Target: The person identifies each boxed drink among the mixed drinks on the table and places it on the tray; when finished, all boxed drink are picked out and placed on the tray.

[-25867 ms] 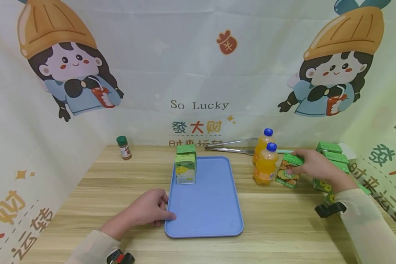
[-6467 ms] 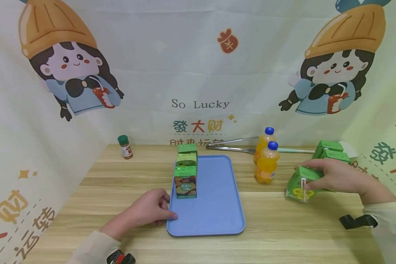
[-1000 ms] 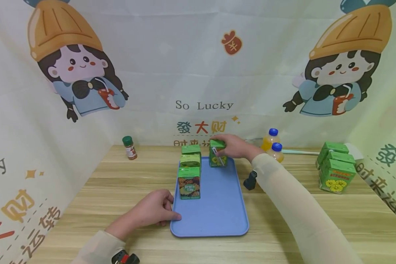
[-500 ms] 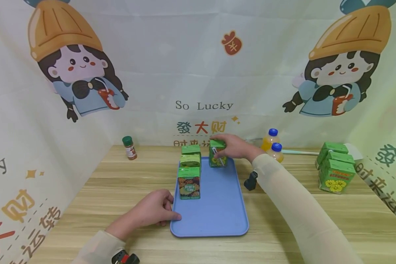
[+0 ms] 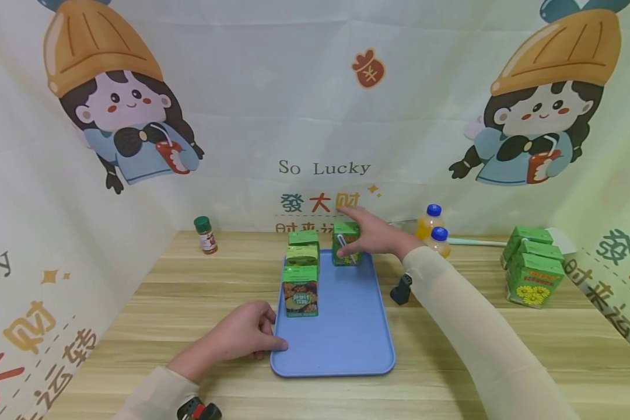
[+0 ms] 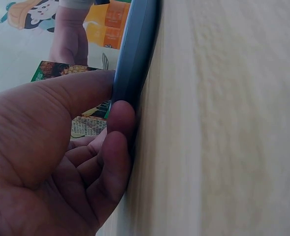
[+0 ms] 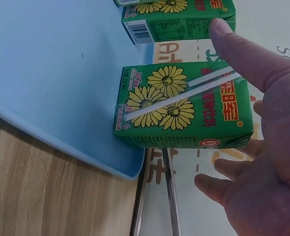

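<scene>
My left hand (image 5: 247, 332) pinches the left edge of the blue tray (image 5: 341, 350); in the left wrist view the thumb lies over the rim and the fingers curl below it. At the tray's far right corner stands a green drink carton (image 7: 184, 105) with yellow flowers and a white straw. My right hand (image 5: 375, 233) is around its top with thumb and fingers spread; the right wrist view shows gaps between them and the carton. Along the tray's left side stand a brown-fronted carton (image 5: 301, 294), a lighter green carton (image 5: 301, 254) and another green carton (image 5: 303, 237) in a row.
Several green cartons (image 5: 535, 280) stand at the right of the table. Two orange drink bottles (image 5: 431, 221) are partly behind my right arm. Metal tongs (image 7: 172, 191) and a pale green handle (image 5: 478, 241) lie at the back. A spice jar (image 5: 206, 235) stands far left.
Over the span, the brown-fronted carton and then the flowered carton came from the right onto the tray. In the last half second, my right hand has let go of the flowered carton. My left hand stays put.
</scene>
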Demonstrator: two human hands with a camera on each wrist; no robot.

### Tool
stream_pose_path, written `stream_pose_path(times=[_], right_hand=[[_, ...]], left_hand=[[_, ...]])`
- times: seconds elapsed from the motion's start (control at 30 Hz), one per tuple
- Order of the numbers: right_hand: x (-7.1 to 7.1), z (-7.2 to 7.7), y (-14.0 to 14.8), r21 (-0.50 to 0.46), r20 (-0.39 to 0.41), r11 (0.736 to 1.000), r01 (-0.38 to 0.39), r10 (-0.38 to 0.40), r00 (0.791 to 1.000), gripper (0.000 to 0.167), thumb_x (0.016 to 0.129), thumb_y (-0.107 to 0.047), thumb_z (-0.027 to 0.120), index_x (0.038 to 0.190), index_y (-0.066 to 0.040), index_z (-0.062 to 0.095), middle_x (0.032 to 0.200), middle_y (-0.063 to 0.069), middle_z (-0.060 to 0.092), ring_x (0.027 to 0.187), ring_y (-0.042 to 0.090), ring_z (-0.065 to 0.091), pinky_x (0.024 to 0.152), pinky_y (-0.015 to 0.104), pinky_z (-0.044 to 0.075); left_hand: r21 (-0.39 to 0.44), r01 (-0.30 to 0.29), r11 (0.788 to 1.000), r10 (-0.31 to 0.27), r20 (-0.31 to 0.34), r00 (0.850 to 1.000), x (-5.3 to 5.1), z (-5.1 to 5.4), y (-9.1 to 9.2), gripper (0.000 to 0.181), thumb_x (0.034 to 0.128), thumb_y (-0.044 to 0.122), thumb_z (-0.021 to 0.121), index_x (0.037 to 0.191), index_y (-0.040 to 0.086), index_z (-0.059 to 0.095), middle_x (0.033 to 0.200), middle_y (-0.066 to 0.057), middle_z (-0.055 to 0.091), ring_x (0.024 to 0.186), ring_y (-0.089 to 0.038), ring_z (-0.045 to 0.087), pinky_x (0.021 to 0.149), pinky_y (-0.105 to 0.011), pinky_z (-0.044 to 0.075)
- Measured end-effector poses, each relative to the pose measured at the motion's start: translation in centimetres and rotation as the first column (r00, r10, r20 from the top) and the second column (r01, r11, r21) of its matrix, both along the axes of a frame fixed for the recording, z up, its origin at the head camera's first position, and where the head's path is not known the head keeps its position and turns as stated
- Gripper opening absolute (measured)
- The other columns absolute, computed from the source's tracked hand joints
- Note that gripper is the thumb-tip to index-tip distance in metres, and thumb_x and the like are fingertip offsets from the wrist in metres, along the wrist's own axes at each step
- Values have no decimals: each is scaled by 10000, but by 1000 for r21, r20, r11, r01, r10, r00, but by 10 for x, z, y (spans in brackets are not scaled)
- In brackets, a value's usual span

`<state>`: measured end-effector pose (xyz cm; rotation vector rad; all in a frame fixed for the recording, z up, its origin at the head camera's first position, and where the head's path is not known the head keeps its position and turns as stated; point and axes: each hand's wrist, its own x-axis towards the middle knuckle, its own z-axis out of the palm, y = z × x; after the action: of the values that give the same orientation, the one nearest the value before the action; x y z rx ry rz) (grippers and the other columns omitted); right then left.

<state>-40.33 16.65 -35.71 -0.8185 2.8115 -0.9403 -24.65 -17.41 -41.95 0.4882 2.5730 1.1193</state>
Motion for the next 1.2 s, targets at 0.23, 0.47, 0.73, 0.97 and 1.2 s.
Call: stream_pose_path(times=[0.23, 0.47, 0.73, 0.97, 1.2], right_hand=[[7, -1, 1, 12, -15, 1000, -1, 1, 1000, 1223, 856, -386, 994, 1784, -171, 226, 1848, 200, 91, 1696, 447, 117, 1291, 717, 230], [17, -3, 7, -1, -42, 1000, -13, 13, 999, 1264, 833, -396, 1008, 1789, -197, 204, 1853, 203, 13, 1687, 493, 97, 1245, 781, 261], [37, -1, 15, -21, -58, 999, -39, 38, 998, 1298, 816, -434, 1024, 1794, -277, 185, 1861, 164, -37, 1694, 475, 74, 1230, 777, 303], [55, -1, 23, -21, -86, 996, -88, 85, 993, 1316, 797, -482, 1025, 1793, -285, 187, 1871, 95, -57, 1697, 450, 102, 1234, 740, 337], [76, -1, 35, -9, -125, 993, -115, 113, 986, 1328, 785, -428, 1045, 1794, -273, 196, 1874, 20, -45, 1700, 418, 127, 1248, 704, 344]], left_hand=[[-2, 4, 1000, -4, -6, 1000, -1, -1, 0, 524, 889, 236, 971, 1187, -41, 641, 737, -16, 703, 559, -171, 656, 535, -338, 543], [-6, 6, 1000, -7, -6, 1000, -1, 0, 1, 514, 893, 234, 967, 1179, -38, 637, 731, -17, 702, 559, -169, 652, 537, -334, 535], [-11, 2, 1000, -2, -1, 1000, 0, 0, 1, 509, 895, 227, 966, 1182, -37, 640, 728, -15, 707, 558, -173, 655, 543, -333, 536], [-5, 8, 1000, -8, -4, 1000, -1, -1, 1, 509, 889, 230, 969, 1175, -37, 642, 730, -15, 709, 559, -178, 664, 555, -342, 548], [-8, 4, 1000, -4, -13, 1000, -3, -3, 0, 503, 880, 239, 977, 1158, -26, 651, 733, -11, 710, 562, -180, 669, 548, -342, 543]])
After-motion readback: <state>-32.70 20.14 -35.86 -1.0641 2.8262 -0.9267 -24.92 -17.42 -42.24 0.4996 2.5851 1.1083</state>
